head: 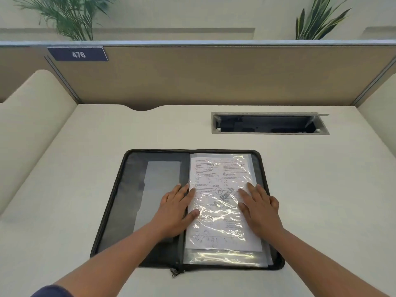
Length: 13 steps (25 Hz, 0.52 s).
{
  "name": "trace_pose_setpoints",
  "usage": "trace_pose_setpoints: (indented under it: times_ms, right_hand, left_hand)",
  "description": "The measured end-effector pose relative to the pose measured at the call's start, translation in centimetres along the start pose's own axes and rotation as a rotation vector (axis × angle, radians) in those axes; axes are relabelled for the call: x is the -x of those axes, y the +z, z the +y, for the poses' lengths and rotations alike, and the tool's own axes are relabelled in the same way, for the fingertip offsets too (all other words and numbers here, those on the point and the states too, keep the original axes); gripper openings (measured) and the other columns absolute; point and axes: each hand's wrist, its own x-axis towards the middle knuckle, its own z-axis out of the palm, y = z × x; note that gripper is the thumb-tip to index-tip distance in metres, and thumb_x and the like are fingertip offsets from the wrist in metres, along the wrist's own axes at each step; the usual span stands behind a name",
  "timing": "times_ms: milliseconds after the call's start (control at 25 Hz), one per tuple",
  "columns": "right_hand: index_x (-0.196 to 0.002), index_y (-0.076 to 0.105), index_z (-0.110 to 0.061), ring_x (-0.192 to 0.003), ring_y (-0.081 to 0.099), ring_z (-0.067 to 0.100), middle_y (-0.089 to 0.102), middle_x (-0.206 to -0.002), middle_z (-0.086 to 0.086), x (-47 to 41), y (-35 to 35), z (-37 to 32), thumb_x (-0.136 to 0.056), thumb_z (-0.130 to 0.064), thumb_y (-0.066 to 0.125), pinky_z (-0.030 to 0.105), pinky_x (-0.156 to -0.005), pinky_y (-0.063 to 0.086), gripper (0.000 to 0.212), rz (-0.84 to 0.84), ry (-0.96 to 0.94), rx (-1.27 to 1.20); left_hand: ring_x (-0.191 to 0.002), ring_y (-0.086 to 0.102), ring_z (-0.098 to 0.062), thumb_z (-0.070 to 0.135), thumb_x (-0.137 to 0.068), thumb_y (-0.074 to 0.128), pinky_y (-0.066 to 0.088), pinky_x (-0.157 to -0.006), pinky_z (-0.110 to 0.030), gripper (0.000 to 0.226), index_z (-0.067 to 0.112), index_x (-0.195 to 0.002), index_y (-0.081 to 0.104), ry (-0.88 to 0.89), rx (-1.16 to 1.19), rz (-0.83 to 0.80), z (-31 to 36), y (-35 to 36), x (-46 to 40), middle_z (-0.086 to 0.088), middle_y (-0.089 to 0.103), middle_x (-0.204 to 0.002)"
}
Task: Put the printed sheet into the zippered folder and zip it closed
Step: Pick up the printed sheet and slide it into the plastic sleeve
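A black zippered folder lies spread open flat on the desk in front of me. The printed sheet lies on its right half, inside a shiny clear plastic sleeve. My left hand lies flat with straight fingers across the spine, fingertips pressing the sheet's left edge. My right hand presses flat on the sheet's right side. The left half shows a dark mesh pocket with a grey panel. The zipper pulls hang at the folder's near edge, below the spine.
The cream desk is walled by tan partitions; the one at the back carries a sign reading 476. An open cable tray is sunk into the desk at the back right. Plants stand behind the partition.
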Motion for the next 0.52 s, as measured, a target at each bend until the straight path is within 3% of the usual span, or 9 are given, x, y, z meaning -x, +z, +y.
trace_pose_setpoints:
  times_ms: [120, 280, 520]
  right_hand:
    - [-0.151, 0.035, -0.038, -0.154, 0.010, 0.021, 0.019, -0.168, -0.004, 2.6, 0.2, 0.1, -0.101, -0.059, 0.029, 0.050, -0.111, 0.018, 0.055, 0.009, 0.077, -0.019]
    - [-0.156, 0.022, -0.045, -0.156, -0.004, 0.019, 0.003, -0.171, -0.003, 6.3, 1.5, 0.1, -0.085, -0.086, 0.019, 0.049, -0.114, 0.012, 0.082, -0.033, 0.119, -0.036]
    - [-0.157, 0.019, -0.045, -0.156, -0.003, 0.024, 0.007, -0.172, 0.001, 7.7, 2.4, 0.4, -0.089, -0.080, 0.025, 0.052, -0.119, 0.016, 0.077, -0.019, 0.222, -0.127]
  left_hand:
    - [-0.154, -0.017, -0.017, 0.082, -0.090, 0.018, -0.008, -0.119, -0.040, 0.085, 0.039, -0.160, -0.004, 0.029, -0.039, -0.048, 0.6, 0.6, 2.9, 0.009, -0.010, -0.169]
    - [-0.149, -0.032, -0.021, 0.083, -0.089, 0.007, -0.012, -0.119, -0.048, 0.077, 0.050, -0.153, -0.020, 0.024, -0.086, -0.083, 2.1, 1.6, 5.7, 0.009, -0.030, -0.164]
    - [-0.146, -0.039, -0.017, 0.090, -0.085, 0.012, -0.019, -0.119, -0.048, 0.083, 0.053, -0.148, -0.028, 0.035, -0.081, -0.115, 1.7, 2.5, 7.3, 0.014, -0.035, -0.161]
